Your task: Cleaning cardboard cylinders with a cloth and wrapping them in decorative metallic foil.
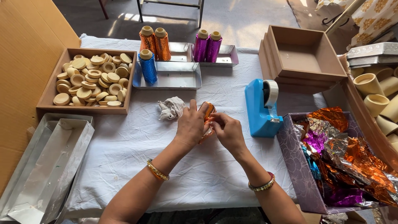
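Both hands, left (pixel 190 124) and right (pixel 226 130), pinch crinkly orange foil-wrapped piece (pixel 207 112) above white-clothed desk (pixel 199 174). Behind: five glittery thread spools (pixel 148 66), wooden tray of round discs (pixel 89 79), blue tape dispenser (pixel 261 110).

The widest open cloth on my desk (pixel 124 166) lies in the lower middle of the frame, below and to the left of my hands. Straight ahead a crumpled rag (pixel 171 108) sits in the way, with steel trays (pixel 174 79) and upright foil spools (pixel 148 66) behind it. The wooden tray of discs (pixel 45 103) blocks the upper left, the blue tape dispenser (pixel 261 112) and foil box (pixel 296 166) close off the right.
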